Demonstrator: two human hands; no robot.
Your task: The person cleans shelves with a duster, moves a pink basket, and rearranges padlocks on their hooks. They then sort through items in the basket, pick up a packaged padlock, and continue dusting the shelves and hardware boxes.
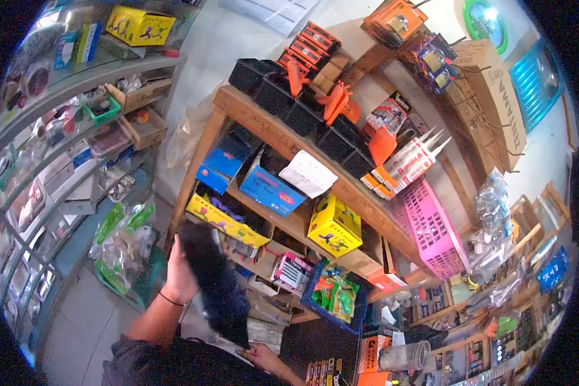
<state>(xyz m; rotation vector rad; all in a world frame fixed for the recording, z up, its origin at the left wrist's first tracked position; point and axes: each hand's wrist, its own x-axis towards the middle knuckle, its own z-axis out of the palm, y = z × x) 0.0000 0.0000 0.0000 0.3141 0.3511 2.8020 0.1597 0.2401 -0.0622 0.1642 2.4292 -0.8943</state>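
A long, dark, fluffy feather duster (215,276) stands tilted in front of my body, its upper end against the lower shelf. My right hand (264,357) is closed on its narrow lower end, near the bottom of the view. Beside its upper left edge is my left hand (181,276), with a dark band at the wrist. One digit points upward there; the other fingers are hidden behind the duster. Just above the duster is a long yellow box (228,222) with dark contents.
A wooden shelf (283,132) carries black bins (302,116), blue boxes (273,190) and a yellow box (334,225). Right of it hangs a pink basket (434,231). A glass display case (38,257) and a bag of plastic goods (125,248) stand at left.
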